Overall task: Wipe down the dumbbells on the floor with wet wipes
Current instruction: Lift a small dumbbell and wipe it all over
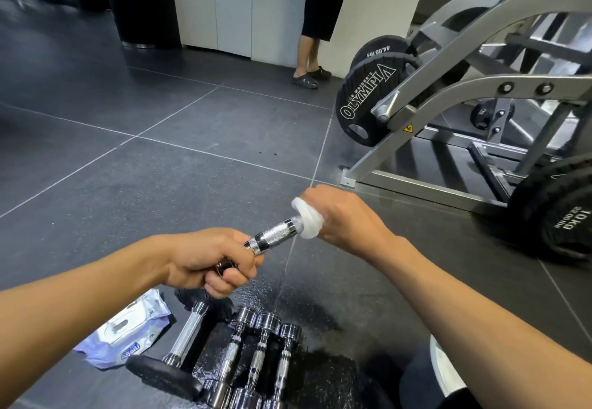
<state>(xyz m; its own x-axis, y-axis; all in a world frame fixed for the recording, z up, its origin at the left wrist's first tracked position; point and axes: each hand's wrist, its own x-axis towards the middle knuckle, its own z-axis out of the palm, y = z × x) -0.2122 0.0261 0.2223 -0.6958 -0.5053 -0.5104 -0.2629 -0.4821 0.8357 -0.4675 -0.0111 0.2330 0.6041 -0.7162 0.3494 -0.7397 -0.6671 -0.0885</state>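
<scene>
Floor [160,158]: dark grey tiles with pale joints; a wet, glistening patch lay around the lower dumbbells.
Machine [455,65]: a grey steel frame stood at the right, with a black plate [362,101] hung on its near side.
Bystander [315,24]: stood well back by a white wall; only dark shorts, legs and sandals showed.
Row [259,351]: three chrome dumbbells lay side by side on the wet patch, touching or nearly so.
Black dumbbell [184,338]: lay on the floor just left of the row, chrome shaft between black ends.
Pack [128,331]: a white and lilac wipes pack lay flat on the floor, left of the black dumbbell.
Held dumbbell [275,232]: chrome, lifted above the floor between both hands, tilted up to the right.
Left hand [208,258]: fingers curled tight round the dumbbell's lower end.
Right hand [339,213]: closed round the wipe at the upper end.
Wipe [307,219]: white, bunched, wrapped over the upper end.
</scene>
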